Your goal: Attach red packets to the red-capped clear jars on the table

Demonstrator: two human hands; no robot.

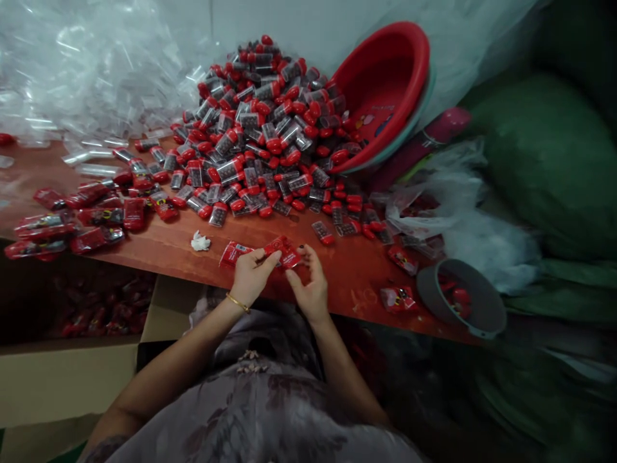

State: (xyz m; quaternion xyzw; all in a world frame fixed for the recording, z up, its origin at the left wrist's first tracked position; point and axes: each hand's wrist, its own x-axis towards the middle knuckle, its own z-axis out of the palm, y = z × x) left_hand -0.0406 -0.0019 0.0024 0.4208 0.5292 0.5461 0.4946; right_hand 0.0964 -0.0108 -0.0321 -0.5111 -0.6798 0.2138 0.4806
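Left hand (pixel 253 273): closed thumb-to-fingers on the red packet (pixel 285 251); wore a gold bracelet (pixel 238 302) at the wrist.
Right hand (pixel 312 288): curved by the packet's right end, with thumb parted from fingertips; could not tell whether touching the wrapper or just beside it.
Red packet: held near the centre, between both hands, over the near part of the orange-brown table (pixel 351 273).
Red wrapper (pixel 232 253): showed just left of the left hand; could not tell whether joined to the held packet.
White scrap (pixel 200 242): lay crumpled, farther left.
Red-capped tubes (pixel 255 125): heaped at far centre, clear-walled, with dark contents.
Clear tubes (pixel 81 90): piled at far left.
Filled red packets (pixel 99 238): lay in a loose group on the left.
Cardboard box (pixel 67 382): stood at near left, below the tabletop, with more red packets inside.
Red basin (pixel 405 71): tilted on its side at far right, in front of a pale green one.
Grey bowl (pixel 431 296): stood at right near the edge, with red pieces inside.
Small packet (pixel 398 299): lay just left of the bowl.
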